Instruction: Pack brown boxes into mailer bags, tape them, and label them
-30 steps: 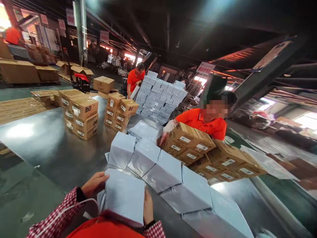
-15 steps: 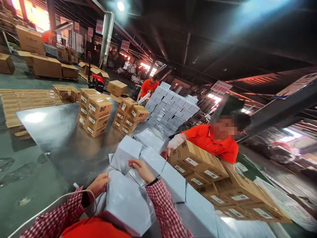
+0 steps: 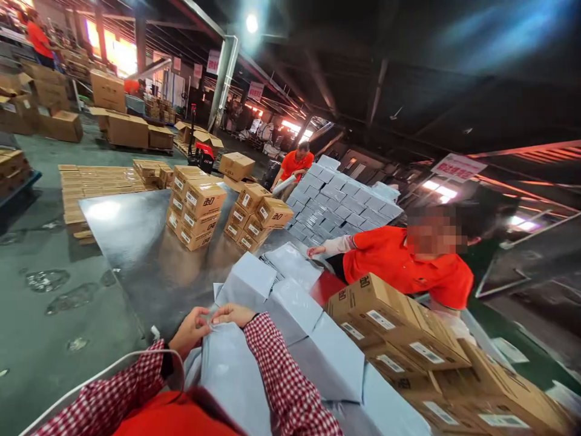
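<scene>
Both hands, left [image 3: 194, 330] and right [image 3: 232, 315], pinching far edge of grey bag [image 3: 231, 375]. Sealing step, likely. Next: firm press along edge.

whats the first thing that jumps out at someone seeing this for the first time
Nearest the camera, the left hand and right hand meet at the top edge of a grey wrapped parcel, with more grey parcels in a row behind it on the metal table. On the right, a co-worker in orange leans over stacked cardboard boxes. Further back, box stacks stand on the table.
</scene>
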Available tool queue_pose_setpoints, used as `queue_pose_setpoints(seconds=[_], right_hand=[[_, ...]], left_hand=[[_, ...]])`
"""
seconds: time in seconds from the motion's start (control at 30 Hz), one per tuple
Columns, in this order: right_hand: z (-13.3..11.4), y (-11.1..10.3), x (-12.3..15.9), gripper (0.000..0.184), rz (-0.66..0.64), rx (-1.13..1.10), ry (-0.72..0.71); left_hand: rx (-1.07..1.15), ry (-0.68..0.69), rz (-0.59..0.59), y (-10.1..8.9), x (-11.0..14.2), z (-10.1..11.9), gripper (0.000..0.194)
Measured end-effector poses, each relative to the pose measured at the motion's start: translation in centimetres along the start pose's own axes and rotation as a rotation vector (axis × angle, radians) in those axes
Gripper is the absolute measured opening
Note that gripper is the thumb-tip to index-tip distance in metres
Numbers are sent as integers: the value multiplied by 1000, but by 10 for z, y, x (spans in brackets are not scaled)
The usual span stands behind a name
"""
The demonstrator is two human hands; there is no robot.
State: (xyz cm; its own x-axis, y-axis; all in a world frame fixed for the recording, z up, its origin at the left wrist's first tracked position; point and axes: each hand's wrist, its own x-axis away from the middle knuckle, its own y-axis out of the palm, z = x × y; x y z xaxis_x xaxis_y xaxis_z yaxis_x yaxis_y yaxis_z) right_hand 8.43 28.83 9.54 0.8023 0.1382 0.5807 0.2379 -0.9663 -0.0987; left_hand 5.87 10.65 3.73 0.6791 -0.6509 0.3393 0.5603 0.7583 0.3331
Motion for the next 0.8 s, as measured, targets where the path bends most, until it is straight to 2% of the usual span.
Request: queue_pose_setpoints(seconds=[0.1,0.33,0.53,0.6,0.67,0.7,0.73,0.8], right_hand=[[-4,0,2,5,-16,22,27],[-11,1,1,15,53,74,38],[2,-23,12,23,271,127,61],[11,-31,24,26,337,105,70],[19,-33,33,28,377,78,76],[21,-32,36,28,386,64,79],[23,-30,37,27,394,48,80],[22,-25,35,25,416,4,73]], left_hand=[[-51,23,5,0,2,3,59],[-79,-51,22,6,1,11,63],[-28,-119,18,4,6,17,55],[-84,-58,37,0,12,31,54],[-257,137,107,-2,21,50,52],[-382,258,84,0,26,61,46],[-512,373,-18,4,32,70,39],[-747,529,-422,19,43,82,36]])
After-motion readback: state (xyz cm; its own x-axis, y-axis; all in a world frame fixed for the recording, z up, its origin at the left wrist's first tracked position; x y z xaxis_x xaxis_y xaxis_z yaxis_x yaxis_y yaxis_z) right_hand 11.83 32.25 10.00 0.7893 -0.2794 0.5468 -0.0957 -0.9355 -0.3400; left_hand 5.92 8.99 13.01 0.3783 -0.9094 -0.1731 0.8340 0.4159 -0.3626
